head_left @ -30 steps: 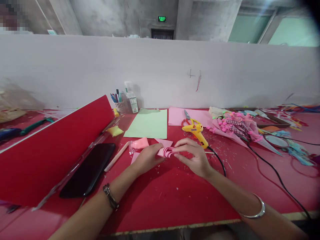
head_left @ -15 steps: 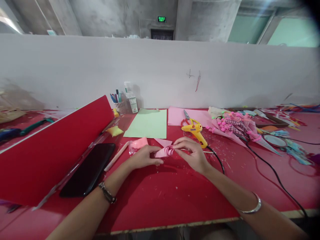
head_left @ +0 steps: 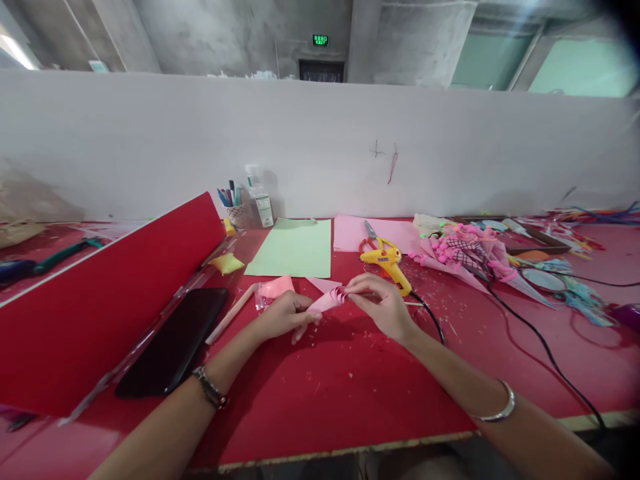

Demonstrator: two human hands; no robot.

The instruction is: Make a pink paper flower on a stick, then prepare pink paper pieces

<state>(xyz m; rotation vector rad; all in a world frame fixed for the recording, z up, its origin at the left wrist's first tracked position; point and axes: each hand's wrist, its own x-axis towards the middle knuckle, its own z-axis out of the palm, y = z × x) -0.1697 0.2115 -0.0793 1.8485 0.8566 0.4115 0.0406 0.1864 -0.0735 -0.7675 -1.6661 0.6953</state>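
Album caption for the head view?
Left fingers and right fingers hold curled pink paper over a red table, near a yellow glue gun.

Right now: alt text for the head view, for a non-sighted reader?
The left hand and right hand hold rolled pink paper over a red tabletop. Beyond lie a pale green sheet and a yellow glue gun.
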